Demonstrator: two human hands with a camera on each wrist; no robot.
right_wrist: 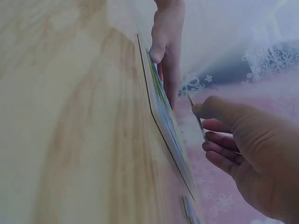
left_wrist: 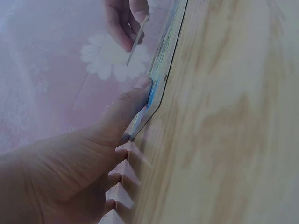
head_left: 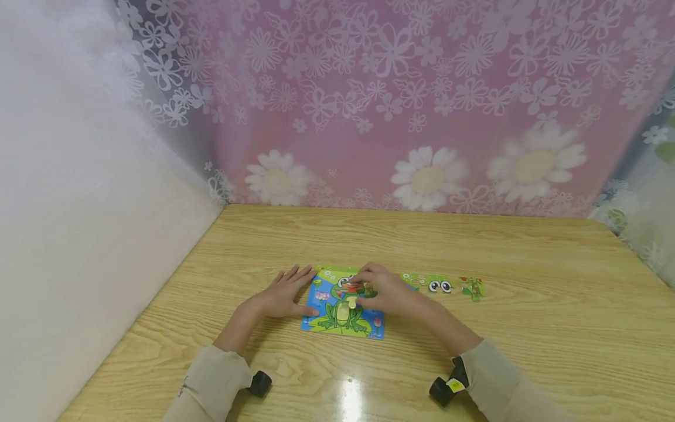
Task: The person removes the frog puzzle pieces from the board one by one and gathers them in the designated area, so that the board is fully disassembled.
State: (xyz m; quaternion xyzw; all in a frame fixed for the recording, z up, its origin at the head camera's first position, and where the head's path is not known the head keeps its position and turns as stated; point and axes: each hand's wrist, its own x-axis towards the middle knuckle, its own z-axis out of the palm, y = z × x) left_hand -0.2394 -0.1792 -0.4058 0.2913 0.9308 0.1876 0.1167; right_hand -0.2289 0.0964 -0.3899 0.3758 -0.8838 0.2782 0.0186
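Note:
A frog picture puzzle board (head_left: 343,329) lies flat on the table, with a blue and green scene on it. My left hand (head_left: 279,298) rests at the board's left edge. Its thumb (left_wrist: 135,95) lies on the board's corner, and the other fingers are spread towards the table. Over the board's right side, my right hand (head_left: 389,290) pinches a thin puzzle piece (right_wrist: 200,122) between thumb and fingers. That piece is tilted and held apart from the board in both wrist views. Part of the frog is hidden behind the right hand.
Right of the board lie loose puzzle pieces: one with two big eyes (head_left: 440,286), one with a turtle (head_left: 474,288), and a green one (head_left: 409,278) partly behind the right hand. A floral curtain (head_left: 337,117) hangs behind the wooden table (head_left: 554,328); a white sheet (head_left: 105,176) borders the left.

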